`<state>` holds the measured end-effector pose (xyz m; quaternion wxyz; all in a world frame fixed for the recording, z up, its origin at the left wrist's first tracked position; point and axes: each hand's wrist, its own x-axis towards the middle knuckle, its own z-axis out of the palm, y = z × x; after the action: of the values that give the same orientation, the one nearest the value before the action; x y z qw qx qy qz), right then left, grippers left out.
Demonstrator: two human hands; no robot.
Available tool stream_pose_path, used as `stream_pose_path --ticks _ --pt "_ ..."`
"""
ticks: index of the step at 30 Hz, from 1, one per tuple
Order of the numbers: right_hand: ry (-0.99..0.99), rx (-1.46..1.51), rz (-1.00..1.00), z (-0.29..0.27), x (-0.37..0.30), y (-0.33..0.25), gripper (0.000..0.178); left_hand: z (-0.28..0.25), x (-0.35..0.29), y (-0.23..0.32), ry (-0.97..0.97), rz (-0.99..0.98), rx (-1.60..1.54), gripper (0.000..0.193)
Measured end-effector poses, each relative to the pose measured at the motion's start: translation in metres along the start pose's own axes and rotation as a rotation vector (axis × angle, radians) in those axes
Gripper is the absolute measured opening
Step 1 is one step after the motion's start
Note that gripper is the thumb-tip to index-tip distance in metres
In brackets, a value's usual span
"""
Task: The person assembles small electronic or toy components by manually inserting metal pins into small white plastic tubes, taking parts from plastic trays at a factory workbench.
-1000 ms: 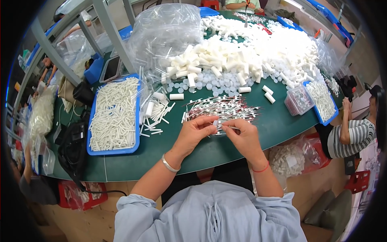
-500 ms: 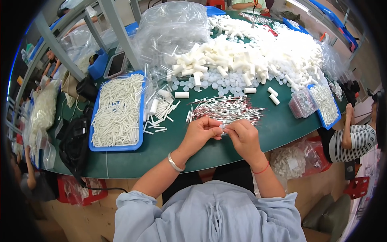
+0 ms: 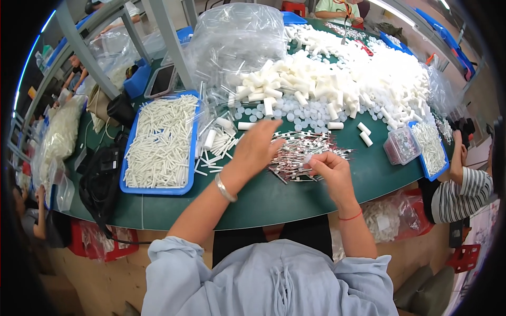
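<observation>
My right hand (image 3: 333, 171) pinches a small translucent white piece (image 3: 307, 158) between thumb and fingertips, above the near side of a pile of thin white-and-reddish wired parts (image 3: 308, 150). The piece resembles the round translucent discs (image 3: 300, 117) farther back, but its exact kind is too small to tell. My left hand (image 3: 257, 147) is stretched forward at the left side of the wired pile, fingers extended and thumb apart, with nothing visible in it. Just beyond it lies a white cylinder (image 3: 245, 126). Short white tubes (image 3: 224, 141) are scattered to its left.
A blue tray (image 3: 192, 158) of white tubes stands left, beside a black bag (image 3: 100, 174). White foam-like cylinders (image 3: 327, 79) are heaped at the back, next to a large clear bag (image 3: 237, 31). A clear box (image 3: 401, 147) and another blue tray (image 3: 441, 167) stand right. Other people sit around.
My hands were together over the pile's near edge. The left has moved forward and left, its fingers opening; the right has shifted slightly right, keeping the small piece. The view has shifted a little.
</observation>
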<state>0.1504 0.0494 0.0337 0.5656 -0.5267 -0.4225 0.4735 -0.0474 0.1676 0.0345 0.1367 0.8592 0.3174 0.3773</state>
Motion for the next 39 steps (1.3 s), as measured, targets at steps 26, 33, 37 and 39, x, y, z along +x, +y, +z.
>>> stream_pose_path --ticks 26,33,37,39 --pt "0.07 -0.427 -0.414 0.009 -0.022 -0.023 0.009 -0.003 -0.045 0.047 -0.181 -0.646 -0.952 0.036" --pt "0.085 -0.702 -0.732 0.015 -0.013 -0.018 0.01 0.002 -0.057 0.057 -0.187 -0.622 -0.913 0.033" --pt "0.033 -0.563 -0.522 0.032 -0.019 -0.011 0.011 0.006 -0.059 0.057 -0.16 -0.563 -0.922 0.033" --pt "0.058 -0.561 -0.517 0.037 -0.02 -0.006 0.011 0.005 -0.058 0.055 -0.147 -0.572 -0.933 0.034"
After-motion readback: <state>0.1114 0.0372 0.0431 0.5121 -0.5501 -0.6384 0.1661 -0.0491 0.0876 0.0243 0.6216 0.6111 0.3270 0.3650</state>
